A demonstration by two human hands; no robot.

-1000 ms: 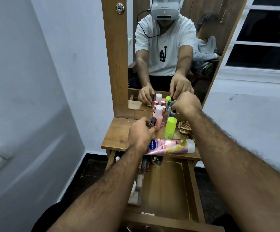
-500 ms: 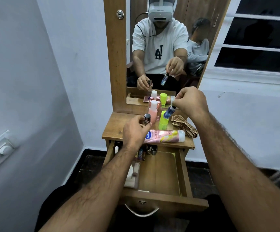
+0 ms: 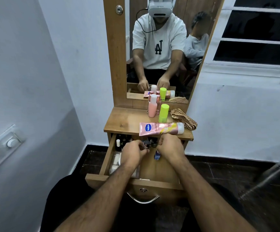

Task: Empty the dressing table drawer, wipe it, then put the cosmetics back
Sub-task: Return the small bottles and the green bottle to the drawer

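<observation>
Small wooden dressing table (image 3: 127,120) against a pale blue wall, mirror (image 3: 161,47) above, drawer (image 3: 135,180) pulled out toward the person.

Change vs a second ago: both hands were up on the tabletop, each picking a small bottle out of the cluster by the mirror. Now both are down inside the drawer, bottles in hand. So items are going tabletop → drawer. My read: this is the put-back phase, wipe done, restock partly through.

Grip:
- left hand (image 3: 132,152): fingers curled, pinching a small bottle with a dark cap (image 3: 146,144), held over the drawer's middle.
- right hand (image 3: 169,149): fingers curled round a small blue bottle (image 3: 157,155), which hangs below the fist, close to the drawer floor. Whether it touches the floor, I can't tell.

Drawer state: row of small dark bottles (image 3: 124,141) already standing along the back, under the tabletop edge; a white-capped one at back left. Pale packets (image 3: 116,162) lie along the left wall. Middle and right floor is bare wood.

Still on top, to be returned:
- pink bottle (image 3: 152,107) with white cap, upright, near the mirror
- green-capped bottle (image 3: 163,113), upright, just beside it
- pink lotion tube (image 3: 161,128) lying flat along the front edge, directly above both hands
- checked cloth (image 3: 183,118) bunched at the right, touching the tube's cap end. Probably the wipe rag, so it likely stays out.

Risk: tube overhangs the front edge; knuckles lifting out could clip it.
</observation>
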